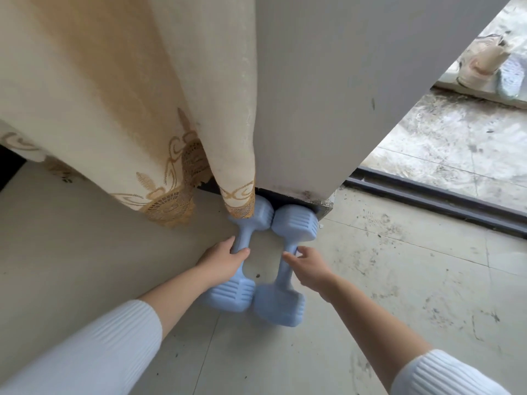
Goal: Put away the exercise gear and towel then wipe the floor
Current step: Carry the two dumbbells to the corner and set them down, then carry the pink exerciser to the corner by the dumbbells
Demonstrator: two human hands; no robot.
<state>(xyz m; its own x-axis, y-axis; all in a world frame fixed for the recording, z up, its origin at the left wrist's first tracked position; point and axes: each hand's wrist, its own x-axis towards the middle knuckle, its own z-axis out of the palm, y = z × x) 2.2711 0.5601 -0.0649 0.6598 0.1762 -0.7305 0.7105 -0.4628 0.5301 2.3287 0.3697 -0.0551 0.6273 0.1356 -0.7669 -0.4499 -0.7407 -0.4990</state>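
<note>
Two pale blue dumbbells lie side by side on the tiled floor at the foot of a wall corner. My left hand (224, 259) grips the handle of the left dumbbell (232, 295), whose far head sits partly under the curtain hem. My right hand (309, 265) touches the handle of the right dumbbell (295, 223) with fingers loosely spread; its near head looks blurred. No towel is in view.
A cream curtain (128, 109) with gold embroidery hangs at the left, down to the floor. The grey wall corner (328, 95) stands behind the dumbbells. A dark sliding-door track (433, 199) runs at the right, with a dirty balcony floor (456, 143) beyond. The tiles show dark smudges.
</note>
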